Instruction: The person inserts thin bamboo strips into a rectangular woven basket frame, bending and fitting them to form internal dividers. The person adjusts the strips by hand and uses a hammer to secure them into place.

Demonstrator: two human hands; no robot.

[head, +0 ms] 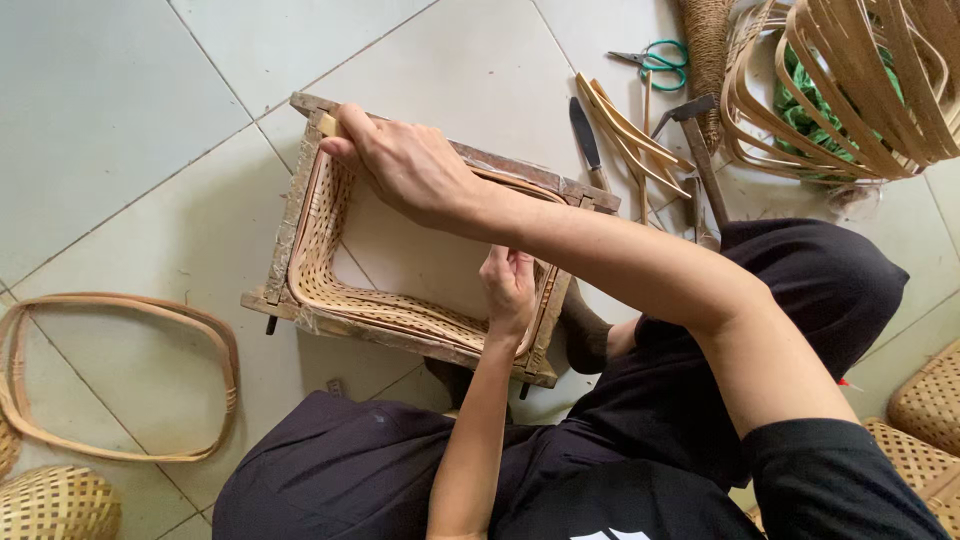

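Both hands (415,165) (510,290) grip a wooden frame (290,215) on pale floor tiles (110,110).

Right hand (410,165) stretched forward, palm down, fingers curled in grip. Left hand (510,290) raised, fingertips pinched together.

The rectangular frame of weathered grey-brown wood (300,190) holds a woven bamboo band of pale straw colour (325,240), with a fine checked pattern of small openings. The floor of large square tiles (120,100) is pale grey-white with thin dark joints. The oval hoop of light tan bamboo strips (120,375) has a warm beige tone. The scissors with teal-green handles (660,60) have grey blades. The person's clothing is black. Inside the loose bundle of tan strips (850,90) shows green material (800,110).
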